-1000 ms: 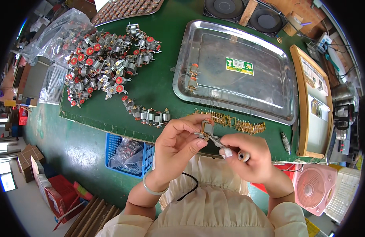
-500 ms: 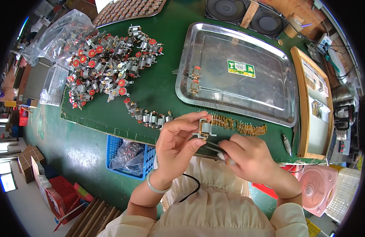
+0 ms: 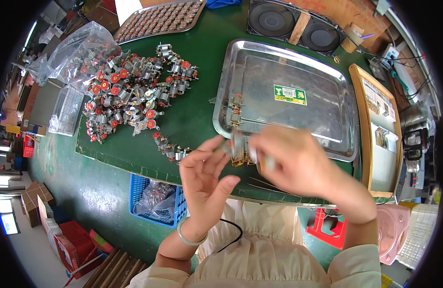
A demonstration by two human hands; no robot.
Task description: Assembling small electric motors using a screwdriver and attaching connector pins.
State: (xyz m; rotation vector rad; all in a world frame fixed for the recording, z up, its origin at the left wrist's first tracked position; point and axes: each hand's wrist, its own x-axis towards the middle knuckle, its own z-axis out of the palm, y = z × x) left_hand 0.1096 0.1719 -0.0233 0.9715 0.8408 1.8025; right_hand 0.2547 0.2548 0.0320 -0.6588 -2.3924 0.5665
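A small silver motor [image 3: 236, 143], blurred by motion, is between my hands above the tray's near edge. My left hand [image 3: 202, 185] has its thumb spread away from its curled fingers, and its fingertips are close beside the motor. At the motor's other side, my right hand [image 3: 295, 161] is closed and smeared, its fingertips seeming to grip it. Brass clips [image 3: 243, 159] show partly behind the right fingers. Thin metal tweezers [image 3: 269, 185] lie by the table edge below. Two finished-looking motors [image 3: 236, 113] stand in line inside the metal tray [image 3: 341, 156].
Left, a large heap of small motors with red discs [image 3: 130, 91] sits beside a plastic bag [image 3: 82, 45]. Several more motors [image 3: 171, 151] trail toward me. A filled tray [image 3: 159, 21] and black speakers [image 3: 271, 20] stand behind; a wooden-framed box [image 3: 372, 129] is right. A blue basket [image 3: 166, 218] is below.
My right hand has moved up and left toward the tray. The motor has left my left thumb, which is now spread. The tweezers appear laid on the table.
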